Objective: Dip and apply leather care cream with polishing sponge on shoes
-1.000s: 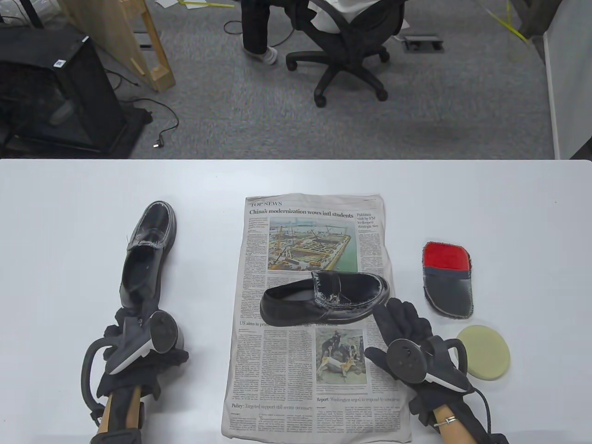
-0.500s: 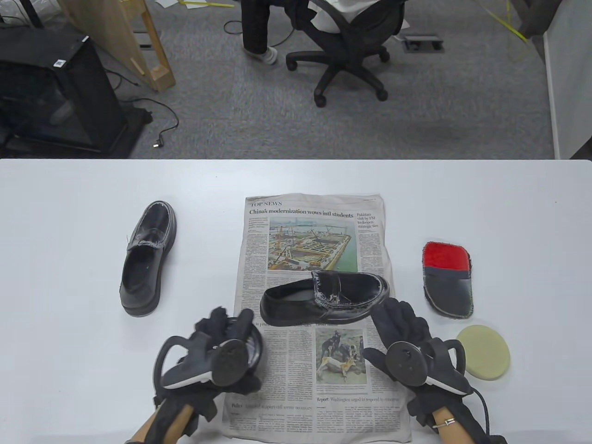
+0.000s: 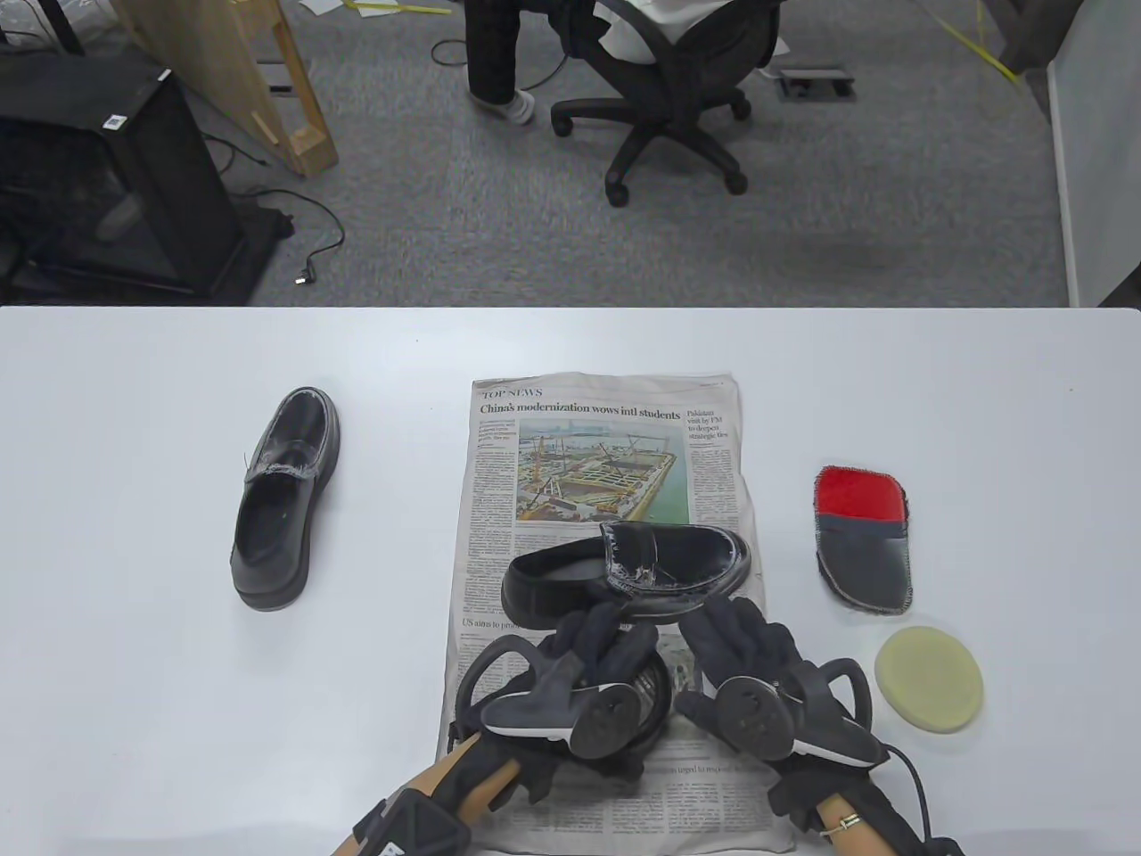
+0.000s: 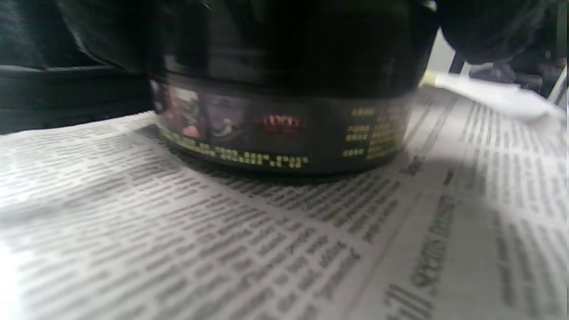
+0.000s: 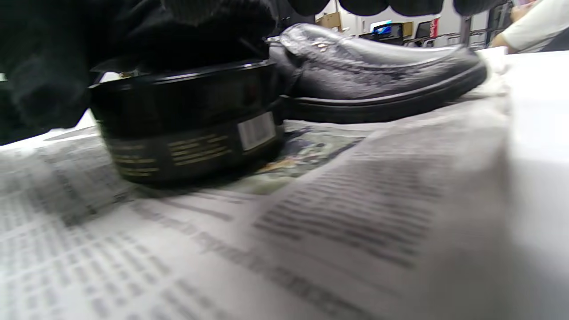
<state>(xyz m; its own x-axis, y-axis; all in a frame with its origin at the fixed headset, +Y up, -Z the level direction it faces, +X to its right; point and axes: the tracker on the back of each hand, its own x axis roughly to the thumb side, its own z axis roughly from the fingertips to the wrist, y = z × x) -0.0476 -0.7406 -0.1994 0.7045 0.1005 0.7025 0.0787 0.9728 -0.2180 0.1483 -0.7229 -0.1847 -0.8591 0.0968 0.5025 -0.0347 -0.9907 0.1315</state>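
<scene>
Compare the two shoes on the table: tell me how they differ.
The left shoe sits on the bare table, toe pointing away; the right shoe lies on the newspaper, toe pointing right. The left one stands alone; the right one has both hands close by. Both are black loafers.

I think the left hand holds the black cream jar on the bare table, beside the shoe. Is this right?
Not quite. The left hand holds the black cream jar beside the shoe, but the jar stands on the newspaper, not on the bare table. Both wrist views show print under it.
</scene>
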